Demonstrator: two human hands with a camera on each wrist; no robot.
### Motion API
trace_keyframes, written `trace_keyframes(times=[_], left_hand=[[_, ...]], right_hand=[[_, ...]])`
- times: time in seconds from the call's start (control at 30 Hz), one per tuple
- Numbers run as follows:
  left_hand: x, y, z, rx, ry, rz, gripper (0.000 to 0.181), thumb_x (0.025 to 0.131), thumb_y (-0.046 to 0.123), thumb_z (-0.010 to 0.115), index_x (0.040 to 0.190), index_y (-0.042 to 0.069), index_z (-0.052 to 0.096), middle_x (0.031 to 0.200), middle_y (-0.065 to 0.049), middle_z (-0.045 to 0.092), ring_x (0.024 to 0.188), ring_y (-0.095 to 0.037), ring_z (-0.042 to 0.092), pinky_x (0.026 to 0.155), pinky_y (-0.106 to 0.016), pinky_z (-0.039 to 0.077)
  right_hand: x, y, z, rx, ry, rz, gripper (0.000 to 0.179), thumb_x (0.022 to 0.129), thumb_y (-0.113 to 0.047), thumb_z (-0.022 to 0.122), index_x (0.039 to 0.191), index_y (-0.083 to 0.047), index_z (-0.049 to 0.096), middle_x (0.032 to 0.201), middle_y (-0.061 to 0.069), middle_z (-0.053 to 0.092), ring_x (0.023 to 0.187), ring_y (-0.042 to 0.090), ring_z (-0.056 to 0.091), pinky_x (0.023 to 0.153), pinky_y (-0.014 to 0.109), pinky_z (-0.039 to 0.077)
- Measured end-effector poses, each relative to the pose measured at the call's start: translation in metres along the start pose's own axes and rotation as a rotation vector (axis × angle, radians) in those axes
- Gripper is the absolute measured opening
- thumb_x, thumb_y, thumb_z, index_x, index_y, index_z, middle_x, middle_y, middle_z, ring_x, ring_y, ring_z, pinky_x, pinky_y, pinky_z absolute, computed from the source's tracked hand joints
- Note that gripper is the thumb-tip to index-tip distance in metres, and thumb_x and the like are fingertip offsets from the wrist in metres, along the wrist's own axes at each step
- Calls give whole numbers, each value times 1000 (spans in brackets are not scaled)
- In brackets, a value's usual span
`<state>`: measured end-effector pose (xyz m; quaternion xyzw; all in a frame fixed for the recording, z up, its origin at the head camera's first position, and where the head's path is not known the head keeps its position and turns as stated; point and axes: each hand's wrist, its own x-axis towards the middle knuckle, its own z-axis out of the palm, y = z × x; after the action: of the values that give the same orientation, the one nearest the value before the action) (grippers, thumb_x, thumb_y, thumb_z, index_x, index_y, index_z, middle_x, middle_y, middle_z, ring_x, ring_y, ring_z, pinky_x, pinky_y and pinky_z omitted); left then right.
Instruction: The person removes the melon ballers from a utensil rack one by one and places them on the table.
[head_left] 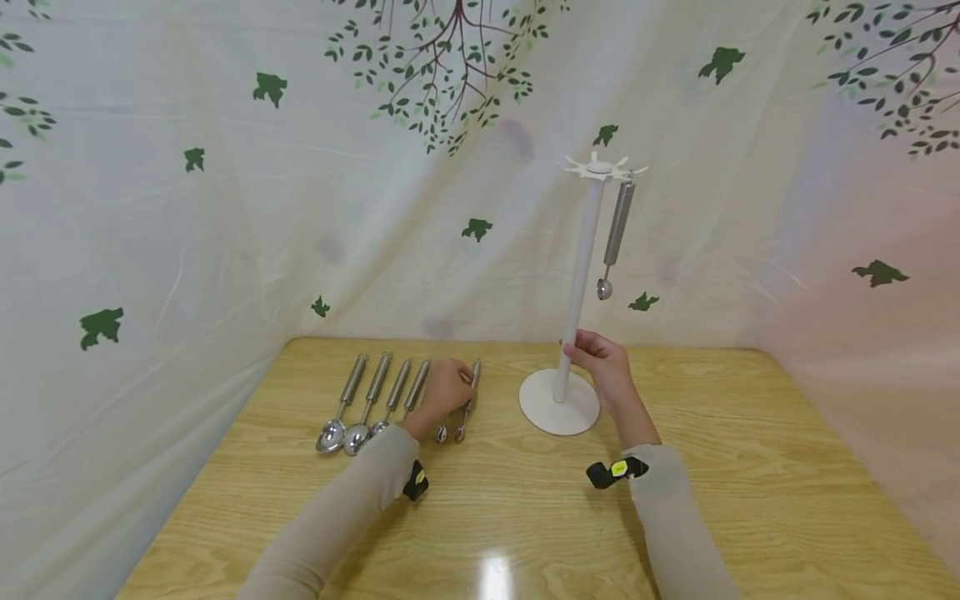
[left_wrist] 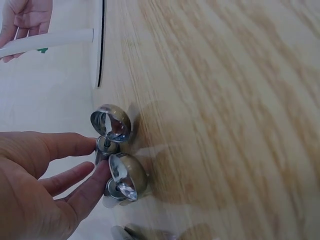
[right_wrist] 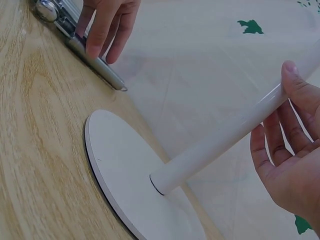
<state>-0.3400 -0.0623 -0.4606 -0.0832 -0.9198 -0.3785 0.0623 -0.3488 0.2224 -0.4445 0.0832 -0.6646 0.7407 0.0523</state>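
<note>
My left hand [head_left: 447,387] is at the right end of a row of steel scoops and pinches the handle of the rightmost small round-bowled scoop [head_left: 475,377]. Seen from the left wrist, the thumb lies against that scoop's handle, below its bowl [left_wrist: 111,123], with fingers between it and the neighbouring scoop [left_wrist: 129,177]. The scoop lies on the table. My right hand [head_left: 606,371] holds the white pole [right_wrist: 225,134] of an upright stand low down, thumb on one side and fingers behind. Another small scoop [head_left: 619,225] hangs from the stand's hooked top [head_left: 599,169].
Larger scoops [head_left: 352,382] lie side by side left of my left hand, handles toward the back. The stand's round white base [head_left: 542,414] rests on the wooden table [head_left: 517,492]. A pale curtain [head_left: 390,242] with leaf prints hangs behind the table's back edge.
</note>
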Motion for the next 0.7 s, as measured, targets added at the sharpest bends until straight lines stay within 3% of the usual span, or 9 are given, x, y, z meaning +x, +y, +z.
trace_keyframes(times=[0.4,0.7], left_hand=[[2,1,-2,17,-81,19,23,82,-2,76,105,-4,76,86,-16,77,62,-15,67,52,-23,52],[7,-7,-8,-4,-140,21,27,83,4,80,109,-3,75,90,-16,78,65,-16,71,58,-27,59]], right_hand=[[1,1,-1,-5,-2,-4,12,95,-15,74,104,-21,75,97,-13,77,98,7,69,90,19,57],[-1,0,0,-6,1,4,13,94,-16,74,106,-20,75,99,-12,77,99,8,69,90,20,57]])
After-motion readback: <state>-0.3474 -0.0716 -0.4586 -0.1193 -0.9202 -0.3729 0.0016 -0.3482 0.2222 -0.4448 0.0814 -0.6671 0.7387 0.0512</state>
